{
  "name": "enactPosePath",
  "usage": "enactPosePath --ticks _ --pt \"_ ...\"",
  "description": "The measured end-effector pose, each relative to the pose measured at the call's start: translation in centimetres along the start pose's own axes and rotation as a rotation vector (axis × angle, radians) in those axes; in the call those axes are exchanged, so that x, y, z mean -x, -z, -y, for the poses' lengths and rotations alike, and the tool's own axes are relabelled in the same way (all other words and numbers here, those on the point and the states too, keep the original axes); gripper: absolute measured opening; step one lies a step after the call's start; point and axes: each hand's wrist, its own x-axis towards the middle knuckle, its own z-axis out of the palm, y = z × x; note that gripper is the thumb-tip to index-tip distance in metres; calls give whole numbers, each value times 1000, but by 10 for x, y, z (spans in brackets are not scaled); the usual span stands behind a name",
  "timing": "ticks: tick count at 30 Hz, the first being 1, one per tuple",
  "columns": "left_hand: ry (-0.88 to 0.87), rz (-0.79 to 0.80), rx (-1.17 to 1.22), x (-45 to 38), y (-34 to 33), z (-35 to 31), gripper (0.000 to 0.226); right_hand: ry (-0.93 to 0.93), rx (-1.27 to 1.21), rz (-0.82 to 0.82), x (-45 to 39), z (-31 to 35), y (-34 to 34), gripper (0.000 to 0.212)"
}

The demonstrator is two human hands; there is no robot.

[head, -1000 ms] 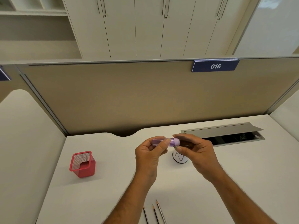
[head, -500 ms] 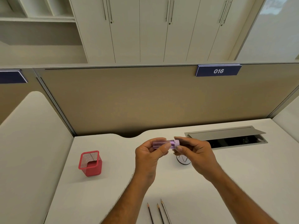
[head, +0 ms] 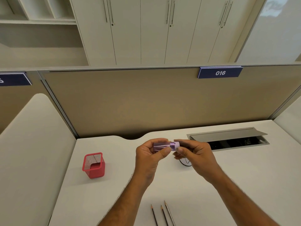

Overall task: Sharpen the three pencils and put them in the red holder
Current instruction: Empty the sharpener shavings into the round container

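Note:
A small purple sharpener (head: 166, 146) with a clear purple body and a pale lilac cap is held above the white desk (head: 244, 173) between both hands. My left hand (head: 149, 158) grips its clear body; my right hand (head: 193, 154) pinches the lilac cap end. Three pencils (head: 162, 213) lie side by side near the desk's front edge, tips pointing away from me. The red mesh holder (head: 93, 165) stands upright on the left of the desk, with nothing visible inside it.
A round white disc with a dark rim (head: 184, 162) lies on the desk, partly hidden under my right hand. A grey cable hatch (head: 228, 138) stands open at the back right. A tan partition (head: 154, 103) closes the desk's far side.
The view has tilted and shifted, so the holder and pencils sit further right and higher in the frame. Both hands stay on the sharpener with little change in grip.

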Motion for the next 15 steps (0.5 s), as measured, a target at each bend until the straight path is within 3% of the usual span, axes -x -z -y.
enactPosePath --ticks 15 --pt "55 44 -102 1 18 8 25 -95 19 121 2 -9 -5 27"
